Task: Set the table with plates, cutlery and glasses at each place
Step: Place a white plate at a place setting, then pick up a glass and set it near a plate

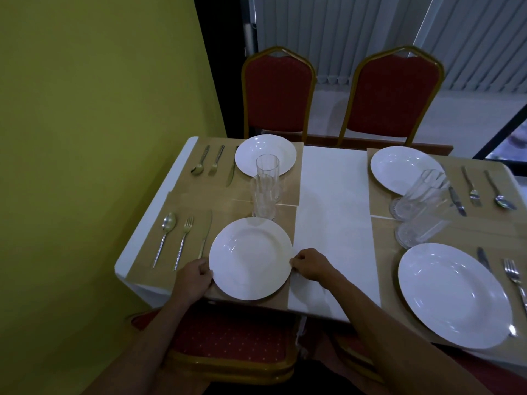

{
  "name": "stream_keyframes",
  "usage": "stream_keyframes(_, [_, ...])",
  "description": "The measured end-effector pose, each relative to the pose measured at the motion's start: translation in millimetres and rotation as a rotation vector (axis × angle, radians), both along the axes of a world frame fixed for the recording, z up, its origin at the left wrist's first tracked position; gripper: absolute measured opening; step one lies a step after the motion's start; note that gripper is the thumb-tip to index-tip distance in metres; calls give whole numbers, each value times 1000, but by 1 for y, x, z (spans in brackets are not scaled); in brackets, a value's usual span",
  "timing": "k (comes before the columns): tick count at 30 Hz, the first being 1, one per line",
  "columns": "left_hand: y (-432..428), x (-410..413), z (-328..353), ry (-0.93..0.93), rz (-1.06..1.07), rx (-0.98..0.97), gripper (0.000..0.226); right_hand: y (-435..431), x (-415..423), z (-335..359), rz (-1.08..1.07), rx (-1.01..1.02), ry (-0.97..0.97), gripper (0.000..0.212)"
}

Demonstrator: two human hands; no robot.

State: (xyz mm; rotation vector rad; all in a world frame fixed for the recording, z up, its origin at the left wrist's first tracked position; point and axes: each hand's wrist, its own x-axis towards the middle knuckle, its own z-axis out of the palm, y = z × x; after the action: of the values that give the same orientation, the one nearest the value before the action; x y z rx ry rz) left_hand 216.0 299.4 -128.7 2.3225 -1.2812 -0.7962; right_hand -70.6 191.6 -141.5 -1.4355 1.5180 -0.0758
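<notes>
- On my left I see a yellow-green wall (99,109) that fills that whole side of the view.
- Across from me stand two red chairs with gold frames, side by side: the left far chair (278,95) and the right far chair (393,95), both facing me.
- Behind them hang pale vertical blinds (342,32).
- Right below me is a near chair (228,343), same red padding with small dots and a gold edge, its seat partly tucked under.
- A white cloth (333,223) runs down the middle as a bare strip.
- Brown mats flank that strip, two on each side; the near left mat (225,216) touches the far one along a seam.
</notes>
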Motion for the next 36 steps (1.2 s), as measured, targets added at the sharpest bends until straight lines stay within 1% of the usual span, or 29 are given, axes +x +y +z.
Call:
stream_keyframes(4, [-9,3,-1,-35,24,-75,8,-11,-2,-3,-35,42,-3,35])
stream_keyframes(5, [-12,2,-1,-45,21,-94,11,-13,-2,-3,-51,47,-6,36])
stream_keyframes(8, [-26,-2,3,-37,15,-117,33,-21,3,-5,-92,33,-15,37])
stream_keyframes(10, [-41,-3,4,-10,1,-138,38,-27,6,-4,-104,11,-13,38])
stream_keyframes(14, [-79,-5,9,-4,-8,-187,38,-44,9,0,-142,-21,-20,27])
stream_keyframes(20, [-137,-7,13,20,-86,-200,33,-75,25,2,-196,-45,13,31])
stream_keyframes(23, [-163,-3,2,55,-118,-144,28,-85,37,-2,-199,-24,25,28])
stream_keyframes(28, [-197,-2,-16,115,-174,40,18,-99,54,-5,-203,-52,48,30])
stream_keyframes(31, [-209,-3,-26,144,-187,142,23,-106,67,-8,-179,-47,69,26])
stream_keyframes(33, [-214,-4,-26,181,-158,166,24,-110,75,-10,-167,-33,90,27])
stream_keyframes(36, [-217,-3,-26,232,-138,179,18,-116,79,-12,-198,2,106,28])
